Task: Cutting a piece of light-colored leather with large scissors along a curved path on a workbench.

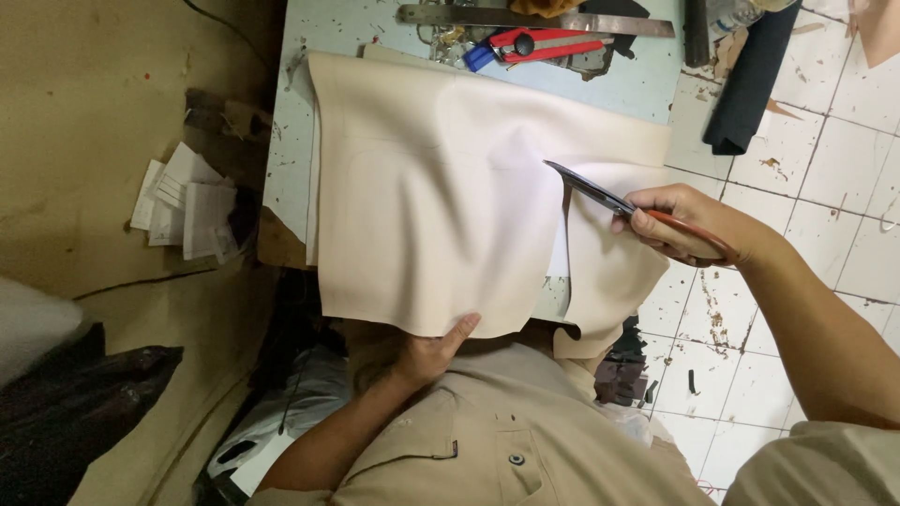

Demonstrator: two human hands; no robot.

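Note:
A large cream sheet of leather-like material (431, 215) lies over a pale blue work table (647, 89) and hangs past its near edge. My right hand (689, 225) grips scissors (600, 195) with reddish handles; the blades are partway into a cut that runs through the sheet's right part. My left hand (427, 354) holds the sheet's near edge from below, with the thumb on top of the material.
At the table's far end lie a steel ruler (534, 19), a red utility knife (544, 42) and small metal bits. A dark roll (750, 80) leans beside the table over the stained white tile floor (825, 159). Papers (183, 201) lie at left.

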